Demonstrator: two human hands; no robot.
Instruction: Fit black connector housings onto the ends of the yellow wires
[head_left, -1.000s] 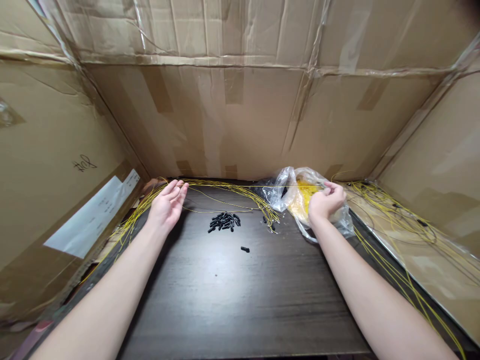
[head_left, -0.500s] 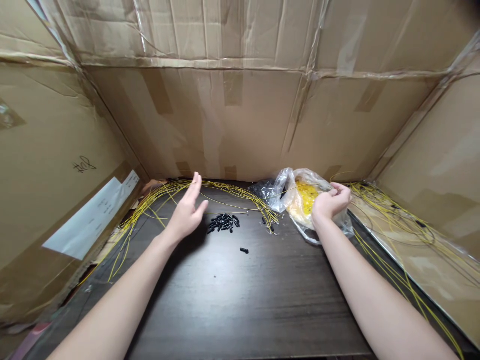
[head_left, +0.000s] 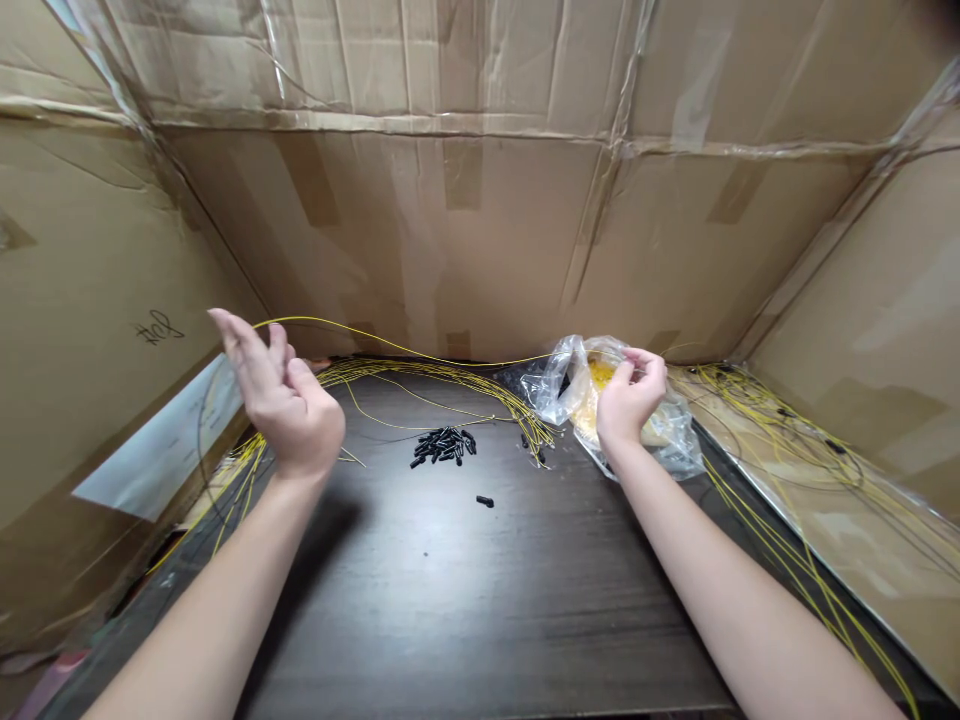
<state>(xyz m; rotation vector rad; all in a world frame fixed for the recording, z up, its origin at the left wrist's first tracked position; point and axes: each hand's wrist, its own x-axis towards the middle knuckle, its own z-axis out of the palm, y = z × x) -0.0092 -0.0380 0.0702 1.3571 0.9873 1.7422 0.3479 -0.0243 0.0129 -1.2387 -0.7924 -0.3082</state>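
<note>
A single yellow wire (head_left: 420, 350) arcs above the dark table between my two hands. My right hand (head_left: 634, 392) pinches its right end, in front of a clear plastic bag (head_left: 679, 430) with yellow pieces (head_left: 601, 374) inside. My left hand (head_left: 277, 395) is raised at the left with its fingers apart, and the wire passes behind its fingers. Beneath the raised wire, a bundle of yellow wires (head_left: 480, 378) curves along the back of the table. A pile of small black parts (head_left: 444, 445) lies at the middle, with one black part (head_left: 485, 501) apart in front.
Cardboard walls (head_left: 465, 240) stand at the back and both sides. More yellow wires (head_left: 787, 420) lie at the right, over cardboard and the table edge. A white paper sheet (head_left: 150, 450) is on the left wall.
My left hand has moved left and turned, with the wire now raised beside it. My right hand has shifted slightly left and up, still pinching.
</note>
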